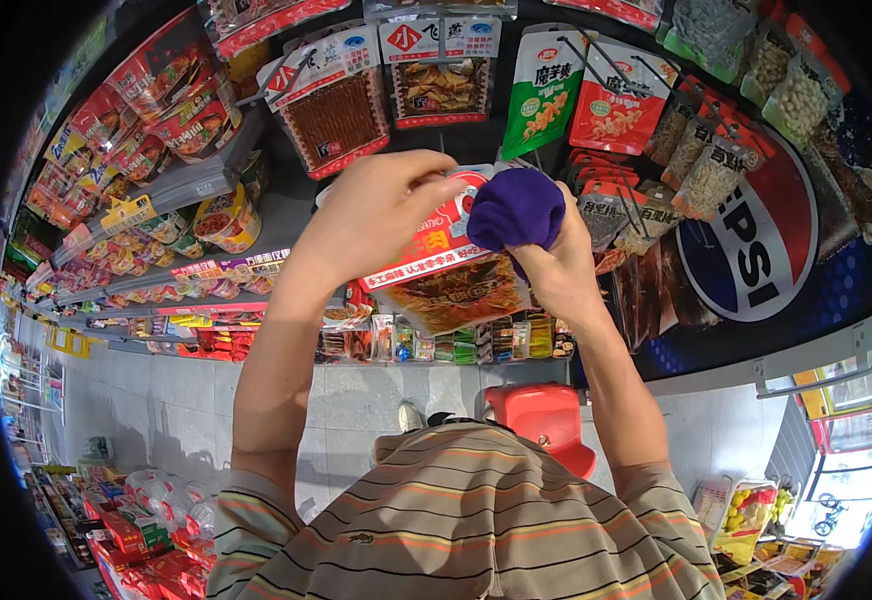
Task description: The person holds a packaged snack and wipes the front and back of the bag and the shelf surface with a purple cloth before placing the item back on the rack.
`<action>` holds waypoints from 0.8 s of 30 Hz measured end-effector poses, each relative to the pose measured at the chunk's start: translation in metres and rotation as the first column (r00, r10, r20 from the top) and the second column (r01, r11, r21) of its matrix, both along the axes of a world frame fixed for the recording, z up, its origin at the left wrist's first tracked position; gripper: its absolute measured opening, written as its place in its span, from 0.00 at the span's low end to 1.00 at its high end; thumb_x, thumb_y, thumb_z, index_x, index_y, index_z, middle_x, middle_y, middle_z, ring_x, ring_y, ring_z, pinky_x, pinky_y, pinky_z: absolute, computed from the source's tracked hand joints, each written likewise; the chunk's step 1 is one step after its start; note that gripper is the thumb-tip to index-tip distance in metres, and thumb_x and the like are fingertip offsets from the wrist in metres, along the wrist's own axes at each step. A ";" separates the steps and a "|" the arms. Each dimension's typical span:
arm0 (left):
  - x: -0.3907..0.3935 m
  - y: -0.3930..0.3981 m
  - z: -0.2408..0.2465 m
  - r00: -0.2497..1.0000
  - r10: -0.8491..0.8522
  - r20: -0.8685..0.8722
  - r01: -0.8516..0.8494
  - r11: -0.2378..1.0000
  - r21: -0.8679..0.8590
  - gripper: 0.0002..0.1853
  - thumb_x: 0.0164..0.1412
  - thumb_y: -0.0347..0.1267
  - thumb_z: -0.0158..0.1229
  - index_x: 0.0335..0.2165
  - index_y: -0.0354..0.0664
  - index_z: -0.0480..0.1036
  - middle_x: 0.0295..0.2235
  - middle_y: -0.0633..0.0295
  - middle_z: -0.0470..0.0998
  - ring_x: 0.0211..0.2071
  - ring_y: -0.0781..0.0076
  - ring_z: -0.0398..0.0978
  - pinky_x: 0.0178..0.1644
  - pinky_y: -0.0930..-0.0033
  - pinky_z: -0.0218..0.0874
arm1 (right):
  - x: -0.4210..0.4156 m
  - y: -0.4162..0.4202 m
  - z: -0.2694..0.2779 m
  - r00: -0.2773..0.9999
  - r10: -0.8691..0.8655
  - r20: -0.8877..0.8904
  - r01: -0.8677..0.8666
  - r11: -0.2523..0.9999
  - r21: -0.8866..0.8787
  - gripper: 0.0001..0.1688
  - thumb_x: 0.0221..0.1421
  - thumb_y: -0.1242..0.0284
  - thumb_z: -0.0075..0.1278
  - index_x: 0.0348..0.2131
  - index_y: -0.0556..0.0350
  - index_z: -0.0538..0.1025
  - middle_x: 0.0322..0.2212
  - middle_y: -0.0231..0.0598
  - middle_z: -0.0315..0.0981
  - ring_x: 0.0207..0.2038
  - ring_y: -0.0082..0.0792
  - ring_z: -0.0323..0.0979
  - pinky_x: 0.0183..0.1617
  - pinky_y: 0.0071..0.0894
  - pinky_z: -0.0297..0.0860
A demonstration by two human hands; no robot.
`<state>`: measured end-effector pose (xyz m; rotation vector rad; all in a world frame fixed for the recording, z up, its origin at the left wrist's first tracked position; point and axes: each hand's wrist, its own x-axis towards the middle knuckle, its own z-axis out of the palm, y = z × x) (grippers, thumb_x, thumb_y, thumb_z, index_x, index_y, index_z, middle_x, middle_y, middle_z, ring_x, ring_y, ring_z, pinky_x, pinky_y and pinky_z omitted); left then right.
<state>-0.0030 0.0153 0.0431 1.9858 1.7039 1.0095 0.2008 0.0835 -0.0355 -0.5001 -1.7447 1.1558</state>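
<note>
My right hand (562, 271) grips a bunched purple cloth (517, 208), its thumb pressed along the underside. Directly beside the cloth is a flat snack packet (454, 289) with a red and white printed header and a clear lower part showing brown food. My left hand (376, 214) is curled over the packet's left side, thumb and fingers near its header. Whether those fingers pinch the packet cannot be told. The packet's top is partly covered by the cloth and my left hand. Behind them, a packet of dark brown strips (334, 112) hangs on a metal hook.
More hanging snacks include a green pouch (542, 94) and a red pouch (619, 97). Instant noodle tubs (195, 120) fill shelves at left. A dark panel with a Pepsi logo (751, 225) stands at right. A red plastic stool (537, 412) is near my feet.
</note>
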 end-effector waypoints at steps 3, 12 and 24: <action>0.005 0.013 -0.001 0.995 -0.090 0.030 0.092 0.994 -0.061 0.14 0.64 0.34 0.56 0.39 0.30 0.77 0.27 0.60 0.78 0.31 0.78 0.73 0.37 0.70 0.65 | -0.001 -0.001 0.004 1.000 0.002 -0.024 -0.002 1.000 -0.028 0.27 0.54 0.85 0.53 0.53 0.63 0.65 0.48 0.40 0.72 0.52 0.28 0.70 0.58 0.31 0.65; -0.008 0.001 0.005 0.921 -0.060 0.385 0.026 0.995 0.092 0.11 0.66 0.31 0.56 0.37 0.31 0.78 0.29 0.69 0.78 0.29 0.89 0.72 0.34 0.82 0.63 | 0.035 -0.006 -0.026 0.999 0.053 -0.010 -0.054 0.987 -0.153 0.30 0.54 0.81 0.58 0.55 0.62 0.66 0.49 0.37 0.71 0.53 0.27 0.69 0.59 0.31 0.64; -0.046 -0.003 -0.031 0.679 0.052 0.732 -0.181 0.979 0.098 0.13 0.67 0.34 0.56 0.41 0.32 0.77 0.31 0.66 0.80 0.29 0.88 0.75 0.33 0.82 0.66 | 0.052 0.009 -0.019 0.997 0.062 0.040 -0.053 0.979 -0.196 0.32 0.47 0.85 0.58 0.53 0.63 0.69 0.44 0.35 0.75 0.46 0.23 0.73 0.52 0.28 0.69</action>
